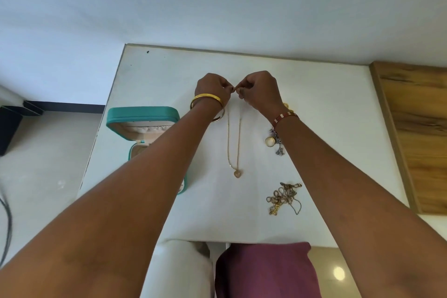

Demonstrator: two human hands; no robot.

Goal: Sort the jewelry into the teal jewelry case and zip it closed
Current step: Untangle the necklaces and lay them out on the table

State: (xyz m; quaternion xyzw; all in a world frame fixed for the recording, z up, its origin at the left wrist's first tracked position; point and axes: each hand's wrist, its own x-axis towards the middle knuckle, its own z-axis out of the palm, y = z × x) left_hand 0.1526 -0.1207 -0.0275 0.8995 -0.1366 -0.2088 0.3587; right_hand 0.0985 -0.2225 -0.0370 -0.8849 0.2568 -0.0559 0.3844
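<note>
While both hands pinch the necklace ends right of the open case, other jewelry lies unsorted beyond it.

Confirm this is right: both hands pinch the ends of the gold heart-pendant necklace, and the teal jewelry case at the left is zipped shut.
Wrong on the case: the head view shows the teal jewelry case open, lid raised. The left hand and right hand do pinch the necklace ends.

We cannot see most of the teal jewelry case base behind the left forearm. The necklace clasp is hidden between pinching fingertips; the tangled chains are unresolved.
</note>
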